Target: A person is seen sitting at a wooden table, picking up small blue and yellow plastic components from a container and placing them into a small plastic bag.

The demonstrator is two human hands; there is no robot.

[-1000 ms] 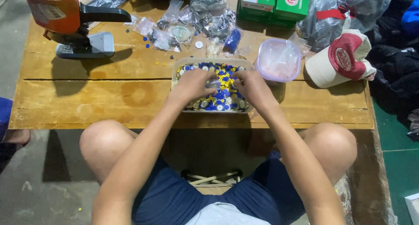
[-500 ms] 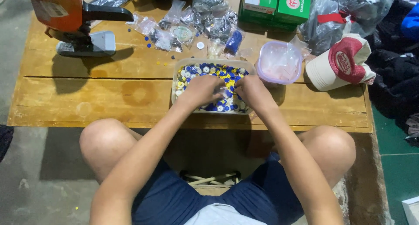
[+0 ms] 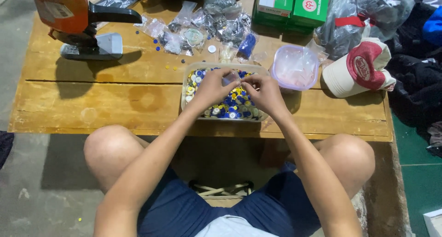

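1. Setting: a low wooden bench (image 3: 92,103) on a concrete floor, seen from above; the seated person's bare knees sit at its near edge.
2. Far left corner of the bench: an orange press tool (image 3: 69,16) on a grey base. Far edge: green boxes (image 3: 294,4) and a heap of small clear bags (image 3: 216,20). Right end: a red-and-cream cap (image 3: 361,69).
3. Middle of the bench, close to the near edge: a clear rectangular tray (image 3: 186,83) filled with blue, yellow and white buttons (image 3: 230,109); its long axis runs parallel to the bench edge. A lilac tub (image 3: 294,66) stands just beside the tray's far right corner.
4. The left hand (image 3: 212,87) and the right hand (image 3: 262,92) meet over the tray, fingertips drawn together.
5. Between the fingertips: a small clear item (image 3: 231,78), probably a bag, pinched from both sides, the left hand at its left, the right hand at its right. It hangs directly above the buttons, equally near to both hands.
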